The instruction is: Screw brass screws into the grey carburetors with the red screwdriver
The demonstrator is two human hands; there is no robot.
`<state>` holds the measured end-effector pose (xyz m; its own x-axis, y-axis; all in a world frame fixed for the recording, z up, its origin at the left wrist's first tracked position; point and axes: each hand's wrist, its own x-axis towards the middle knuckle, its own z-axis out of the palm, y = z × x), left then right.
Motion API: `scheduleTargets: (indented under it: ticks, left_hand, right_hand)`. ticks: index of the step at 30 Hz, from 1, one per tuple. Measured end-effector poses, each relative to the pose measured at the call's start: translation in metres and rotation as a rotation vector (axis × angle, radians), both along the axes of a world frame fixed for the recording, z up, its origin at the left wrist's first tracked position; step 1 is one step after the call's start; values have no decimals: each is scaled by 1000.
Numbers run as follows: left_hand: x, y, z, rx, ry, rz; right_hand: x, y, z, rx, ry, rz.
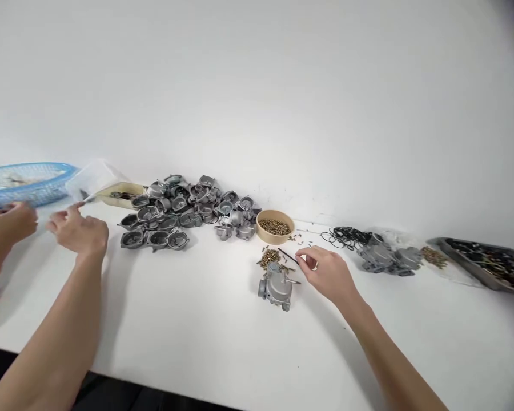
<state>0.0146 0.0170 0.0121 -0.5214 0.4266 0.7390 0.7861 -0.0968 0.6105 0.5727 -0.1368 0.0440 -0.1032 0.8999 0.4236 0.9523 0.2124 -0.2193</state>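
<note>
My left hand (77,229) is at the left, slightly blurred, index finger stretched towards the pointed end of a yellowish tray (111,198) and thumb apart. Whether the fingertip touches the tray I cannot tell. Between thumb and fingers, my right hand (325,271) pinches a thin black rod-like tool (288,256), its tip over a loose pile of small brass jets (269,258). Just left of that hand a grey metal carburetor (278,285) stands on the white table. A thin metal pin (293,281) sticks out beside it.
Grey carburetor bodies (177,204) are heaped behind; a round bowl (274,227) holds brass jets. Black rubber rings (346,235), more carburetors (379,256) and a dark parts tray (488,262) lie right. Leftward are a clear box (95,174), a blue basket (38,191) and another person's hand (11,225).
</note>
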Motion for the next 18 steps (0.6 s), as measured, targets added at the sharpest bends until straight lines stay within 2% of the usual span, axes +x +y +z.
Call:
scheduleTargets:
  ticks: [1,3,6,8,10,11,13,18]
  left_hand:
    - [13,5,6,58,19,44]
    - [56,11,14,161,175,33]
    - [148,-3,9,203,454,-372]
    - [210,-25,-7,175,582,-574]
    - [255,-49,-24,58,797,-918]
    - [269,-59,-31,14,873,-1025]
    - [281,-71,-43,-60,900,-1157]
    - [270,-66,-55,-253,769,-1225]
  right_hand:
    - [4,2,2,-138,-17,-48]
    - [9,5,2,-358,-49,-77]
    - [12,8,-3,-503,-46,-22]
    - [10,9,-8,-505,-39,-1]
    - [8,10,-11,-490,-42,1]
    - [6,10,-12,-479,-45,0]
    - [6,11,-13,-461,-51,-1]
    - [12,13,-20,-445,-64,-10]
